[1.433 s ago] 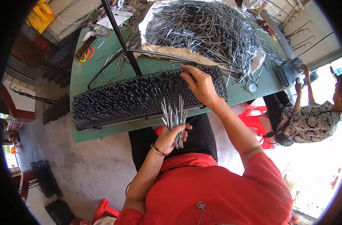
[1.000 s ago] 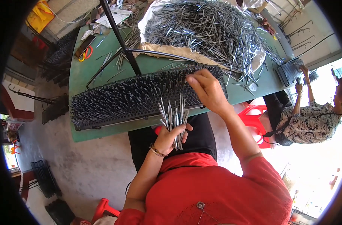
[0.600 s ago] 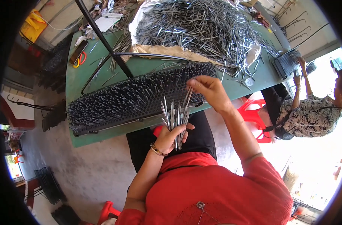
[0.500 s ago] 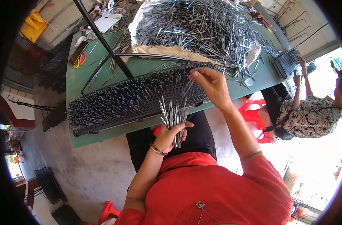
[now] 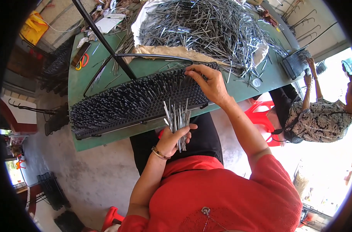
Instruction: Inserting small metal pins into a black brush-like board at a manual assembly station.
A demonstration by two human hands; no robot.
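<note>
A bundle of thin grey metal rods (image 5: 177, 120) stands up out of my left hand (image 5: 171, 140), which is closed around its lower part in front of my lap. Beyond it, a long black perforated rack (image 5: 176, 94) lies along the table's near edge. Dark rods (image 5: 114, 98) fill its left and far portions, and bare holes show toward the near right. My right hand (image 5: 210, 83) reaches over the rack's right end. Its thumb and fingertips are pinched at the top of a thin metal rod, largely hidden by the fingers.
A big heap of loose rods (image 5: 199, 27) lies on paper across the green table (image 5: 83, 135). A black metal frame (image 5: 102, 38) rises over the rack. Orange-handled scissors (image 5: 82, 62) lie at the left. Another person (image 5: 319, 120) works at the right beside a red stool (image 5: 261, 116).
My right hand has moved slightly left along the rack, and the rod seen hanging from its fingers is now among the standing rods. My left hand stays nearly in place with its bundle.
</note>
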